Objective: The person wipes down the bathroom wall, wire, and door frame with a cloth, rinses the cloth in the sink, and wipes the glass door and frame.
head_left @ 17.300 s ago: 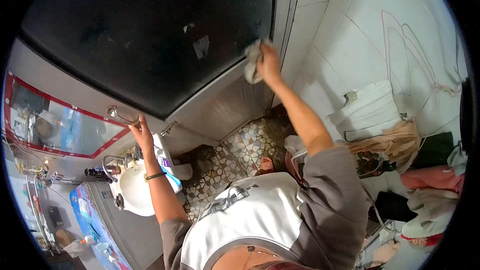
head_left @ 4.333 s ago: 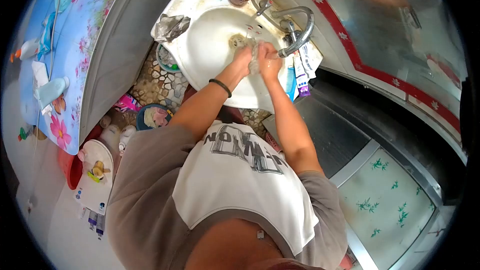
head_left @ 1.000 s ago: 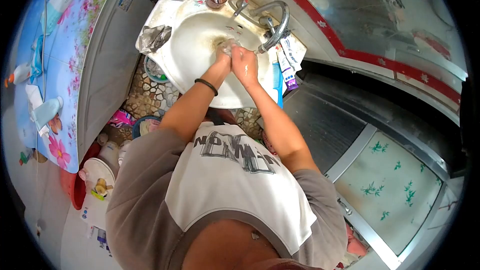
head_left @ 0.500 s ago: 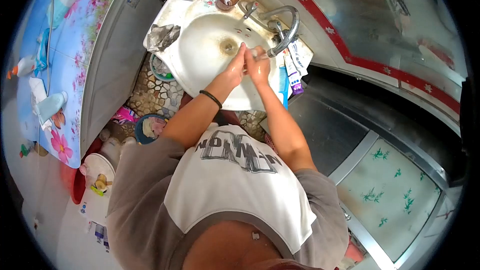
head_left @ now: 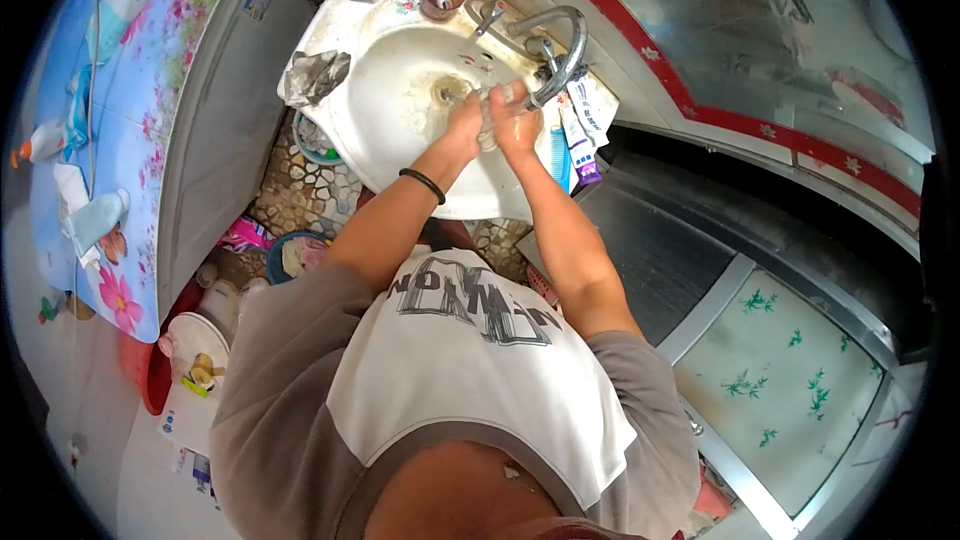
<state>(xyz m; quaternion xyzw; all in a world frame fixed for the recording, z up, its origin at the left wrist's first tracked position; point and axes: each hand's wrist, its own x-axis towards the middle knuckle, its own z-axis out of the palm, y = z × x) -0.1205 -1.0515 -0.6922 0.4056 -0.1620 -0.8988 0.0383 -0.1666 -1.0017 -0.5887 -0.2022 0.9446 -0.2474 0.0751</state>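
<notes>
Blue comb (head_left: 560, 154), tube (head_left: 573, 132), faucet (head_left: 577, 50) beside two half-curled hands (head_left: 463, 128) (hold unclear), white sink (head_left: 380, 90) below

Shiny metal faucet (head_left: 577, 45), smooth glossy basin (head_left: 385, 100)

Leans over a white sink (head_left: 372, 125), with left hand (head_left: 462, 128) and right hand (head_left: 515, 125) close together in running water (head_left: 487, 122) beside a curved faucet (head_left: 578, 38). Wears a dark band (head_left: 424, 183) around the left forearm and a white shirt (head_left: 480, 390) with gray sleeves. Has a crumpled gray wad (head_left: 317, 77) on the sink's left corner, a brown cup (head_left: 437, 13) on the back rim, and a blue comb (head_left: 560, 160) beside tubes (head_left: 573, 130) at the right edge. Has also a red-bordered mirror (head_left: 750, 70) at upper right, a flowered cover (head_left: 165, 70) at left and a glass panel (head_left: 785, 370) printed with green leaves at lower right
</notes>
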